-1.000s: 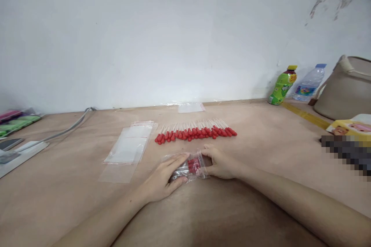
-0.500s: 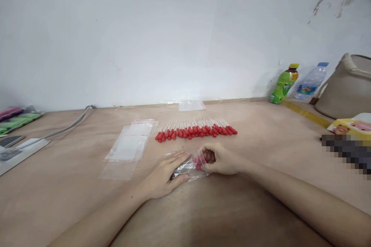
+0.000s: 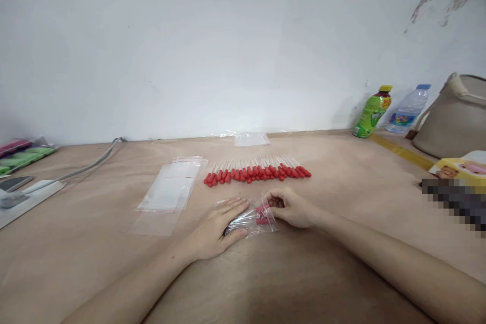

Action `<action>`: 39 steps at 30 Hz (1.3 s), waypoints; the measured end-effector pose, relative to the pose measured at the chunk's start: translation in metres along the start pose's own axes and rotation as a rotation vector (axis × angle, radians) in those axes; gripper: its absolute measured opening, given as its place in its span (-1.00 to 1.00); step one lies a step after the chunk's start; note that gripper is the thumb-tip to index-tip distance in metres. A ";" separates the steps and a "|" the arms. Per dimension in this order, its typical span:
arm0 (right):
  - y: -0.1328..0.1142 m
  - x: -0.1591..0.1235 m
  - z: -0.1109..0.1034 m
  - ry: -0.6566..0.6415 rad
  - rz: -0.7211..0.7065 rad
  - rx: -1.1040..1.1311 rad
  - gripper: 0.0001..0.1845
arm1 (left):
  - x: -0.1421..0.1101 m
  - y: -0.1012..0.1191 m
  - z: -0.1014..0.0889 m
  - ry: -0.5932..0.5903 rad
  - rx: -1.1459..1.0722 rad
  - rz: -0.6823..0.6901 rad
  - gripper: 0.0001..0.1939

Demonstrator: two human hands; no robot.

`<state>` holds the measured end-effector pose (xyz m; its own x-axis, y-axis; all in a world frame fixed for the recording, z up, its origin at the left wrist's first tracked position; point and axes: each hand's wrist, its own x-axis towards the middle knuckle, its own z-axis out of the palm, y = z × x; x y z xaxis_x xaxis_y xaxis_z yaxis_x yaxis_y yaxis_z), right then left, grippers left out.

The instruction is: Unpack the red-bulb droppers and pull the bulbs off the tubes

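A clear plastic bag (image 3: 252, 234) lies on the table with several red-tipped white sticks (image 3: 261, 221) inside, their red ends toward the right. My left hand (image 3: 220, 228) rests flat over the bag's left part, fingers stretched out and thumb apart. At the bag's right end, my right hand (image 3: 292, 207) has curled fingers, with the thumb and fingertips at the plastic edge beside the red ends. Its fingertips are partly behind the film. Beyond both hands, a long row of loose red-tipped sticks (image 3: 258, 172) lies with the red ends facing me.
Stacked clear bags (image 3: 167, 190) lie left of the row, and another bag (image 3: 251, 139) lies by the wall. A cable (image 3: 91, 165), a phone (image 3: 15, 184) and green packs (image 3: 26, 158) are far left. A green bottle (image 3: 372, 115), water bottle (image 3: 408, 111) and beige bag (image 3: 451, 121) stand right.
The bag's right edge has dropped flatter and reaches further over the red ends. My right hand's fingers have shifted slightly at that edge. My left hand has stayed in place.
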<state>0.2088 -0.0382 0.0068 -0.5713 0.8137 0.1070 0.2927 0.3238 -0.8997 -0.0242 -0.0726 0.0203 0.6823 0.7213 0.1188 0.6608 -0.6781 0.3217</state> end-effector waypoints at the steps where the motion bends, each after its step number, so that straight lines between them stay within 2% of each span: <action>1: 0.000 0.000 -0.001 0.008 0.000 0.005 -0.85 | 0.000 0.000 0.000 0.005 0.001 0.001 -0.46; 7: -0.007 0.002 -0.018 0.034 0.012 0.008 -0.80 | -0.001 -0.003 0.001 0.015 -0.007 -0.032 -0.46; 9: -0.009 0.002 -0.035 0.042 0.048 0.039 -0.77 | -0.001 -0.005 0.000 0.028 -0.001 -0.042 -0.46; 12: -0.013 -0.003 -0.071 0.045 0.130 0.064 -0.71 | -0.002 -0.007 0.000 0.042 0.012 -0.035 -0.46; 15: -0.014 -0.011 -0.110 0.179 0.154 0.065 -0.69 | -0.002 -0.007 0.000 0.053 0.016 -0.026 -0.45; 18: -0.012 -0.011 -0.128 0.493 0.092 0.052 -0.69 | -0.002 -0.006 0.000 0.057 0.018 -0.023 -0.45; 21: -0.005 0.001 -0.120 0.803 -0.043 0.020 -0.70 | -0.002 -0.006 0.000 0.041 0.022 -0.032 -0.46; 24: 0.007 0.022 -0.098 0.957 -0.131 -0.116 -0.73 | -0.001 -0.006 0.000 0.044 0.028 -0.024 -0.47; 26: 0.014 0.033 -0.083 0.968 -0.151 -0.290 -0.77 | -0.001 -0.007 0.000 0.044 0.036 -0.019 -0.47; 30: 0.025 0.044 -0.063 0.844 -0.187 -0.596 -0.85 | -0.002 -0.006 0.000 0.045 0.038 -0.021 -0.47; 33: 0.026 0.044 -0.053 0.789 -0.165 -0.726 -0.86 | -0.002 -0.005 0.000 0.032 0.038 -0.027 -0.47; 36: 0.022 0.042 -0.052 0.830 -0.091 -0.746 -0.87 | -0.002 -0.006 0.000 0.020 0.043 -0.040 -0.47; 39: 0.020 0.039 -0.061 0.953 -0.083 -0.690 -0.84 | -0.002 -0.007 0.001 0.025 0.044 -0.033 -0.47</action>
<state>0.2391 0.0295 0.0193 0.1098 0.7148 0.6906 0.8011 0.3476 -0.4872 -0.0299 -0.0697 0.0172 0.6524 0.7461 0.1328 0.6962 -0.6593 0.2838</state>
